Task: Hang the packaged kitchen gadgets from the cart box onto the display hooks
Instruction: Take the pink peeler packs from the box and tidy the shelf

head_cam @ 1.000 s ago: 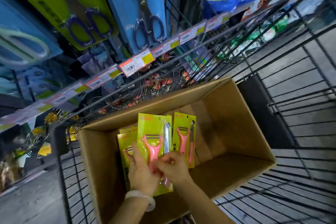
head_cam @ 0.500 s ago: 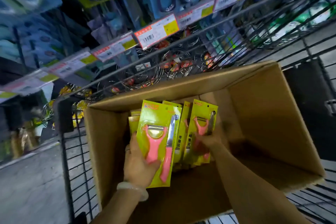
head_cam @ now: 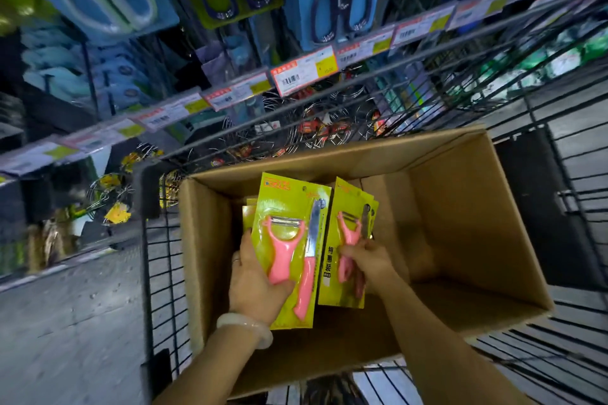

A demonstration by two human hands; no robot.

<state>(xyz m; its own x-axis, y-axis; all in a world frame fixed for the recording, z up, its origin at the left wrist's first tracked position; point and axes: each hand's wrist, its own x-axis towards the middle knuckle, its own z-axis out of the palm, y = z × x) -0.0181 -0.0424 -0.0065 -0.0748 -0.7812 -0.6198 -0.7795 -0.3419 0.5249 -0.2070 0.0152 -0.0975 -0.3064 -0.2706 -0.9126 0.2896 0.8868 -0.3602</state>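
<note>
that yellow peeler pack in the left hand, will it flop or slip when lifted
Probably fairly stiff: the yellow peeler pack stands flat above the left hand. Likely light, since one hand grips it by its lower edge. Its glossy front may be slippery.

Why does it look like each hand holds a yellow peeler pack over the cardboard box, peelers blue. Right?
Not quite. The head view shows the peelers are pink, not blue. The left hand grips one yellow peeler pack, the right hand another, both over the cardboard box.

I see a matt brown cardboard box (head_cam: 460,223) in a black metal wire cart (head_cam: 559,92). The yellow packs (head_cam: 289,207) look glossy plastic, with pink plastic peelers (head_cam: 281,253) and shiny metal blades.
</note>
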